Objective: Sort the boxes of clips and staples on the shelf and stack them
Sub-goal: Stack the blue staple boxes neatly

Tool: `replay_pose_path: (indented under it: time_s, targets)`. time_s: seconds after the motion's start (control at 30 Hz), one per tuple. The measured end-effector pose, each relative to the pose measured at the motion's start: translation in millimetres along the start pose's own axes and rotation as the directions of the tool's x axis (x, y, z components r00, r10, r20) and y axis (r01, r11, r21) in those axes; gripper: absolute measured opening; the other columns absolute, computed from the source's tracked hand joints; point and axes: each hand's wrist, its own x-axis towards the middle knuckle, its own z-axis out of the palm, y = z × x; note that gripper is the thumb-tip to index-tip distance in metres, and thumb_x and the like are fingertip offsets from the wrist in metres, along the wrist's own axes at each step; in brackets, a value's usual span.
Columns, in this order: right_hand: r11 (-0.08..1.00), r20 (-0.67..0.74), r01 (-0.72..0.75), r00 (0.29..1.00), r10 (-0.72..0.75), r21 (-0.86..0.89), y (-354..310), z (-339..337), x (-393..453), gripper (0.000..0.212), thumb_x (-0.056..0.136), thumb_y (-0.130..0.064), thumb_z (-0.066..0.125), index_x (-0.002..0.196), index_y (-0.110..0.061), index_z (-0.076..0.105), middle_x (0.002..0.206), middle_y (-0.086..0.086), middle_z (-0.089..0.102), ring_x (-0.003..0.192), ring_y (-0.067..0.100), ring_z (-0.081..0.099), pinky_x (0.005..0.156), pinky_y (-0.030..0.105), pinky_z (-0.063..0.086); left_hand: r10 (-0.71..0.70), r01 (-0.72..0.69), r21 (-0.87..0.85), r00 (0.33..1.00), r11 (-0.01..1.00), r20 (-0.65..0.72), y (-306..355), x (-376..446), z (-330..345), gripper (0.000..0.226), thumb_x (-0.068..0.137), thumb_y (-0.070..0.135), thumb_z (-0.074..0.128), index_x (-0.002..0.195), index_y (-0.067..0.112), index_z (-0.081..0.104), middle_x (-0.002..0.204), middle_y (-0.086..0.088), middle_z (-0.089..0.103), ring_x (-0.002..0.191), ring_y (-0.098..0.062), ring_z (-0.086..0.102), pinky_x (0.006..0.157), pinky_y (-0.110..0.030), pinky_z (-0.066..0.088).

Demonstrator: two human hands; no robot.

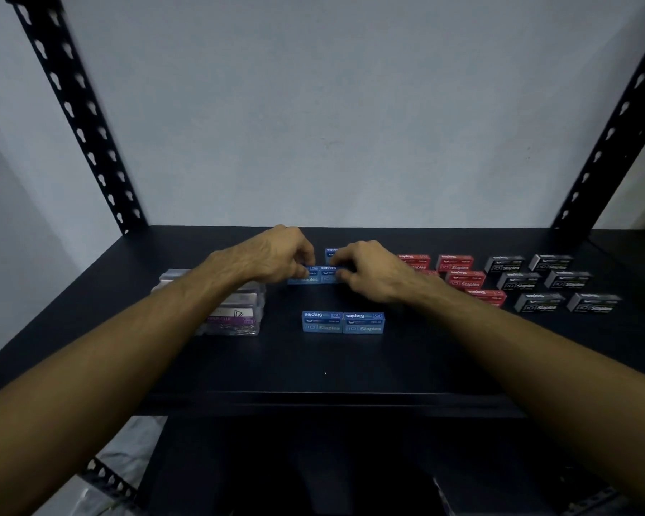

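On the black shelf point(332, 370) two blue staple boxes point(342, 322) sit side by side near the middle. Behind them lies another pair of blue staple boxes point(315, 276); my left hand point(276, 255) pinches its left box and my right hand point(369, 271) pinches its right box. One more blue box point(330, 254) stands behind my fingers, partly hidden. Several red staple boxes point(462, 277) lie to the right, some hidden by my right wrist. Several black staple boxes point(552, 283) fill the far right. Clear clip boxes point(235, 314) are stacked at the left under my left forearm.
Black perforated shelf uprights rise at the left point(79, 117) and right point(611, 135) corners in front of a pale wall. The shelf's front edge point(332, 398) runs across below the boxes. A lower shelf level shows dark underneath.
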Motion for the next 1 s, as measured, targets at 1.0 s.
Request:
replay_pose_path:
  time_s: [1.0]
  targets:
    - [0.998, 0.180, -0.037, 0.983, 0.027, 0.052, -11.8, -20.2, -58.3, 0.026, 0.100, -0.016, 0.047, 0.104, -0.020, 0.072, 0.100, -0.007, 0.069, 0.090, 0.009, 0.063, 0.075, 0.025, 0.048, 0.045, 0.003, -0.250, 0.981, 0.968, 0.187, 46.7, -43.2, 1.6, 0.017, 0.098, 0.026, 0.057, 0.106, 0.021, 0.072, 0.083, 0.008, 0.070, 0.062, -0.007, 0.065, 0.053, -0.013, 0.045]
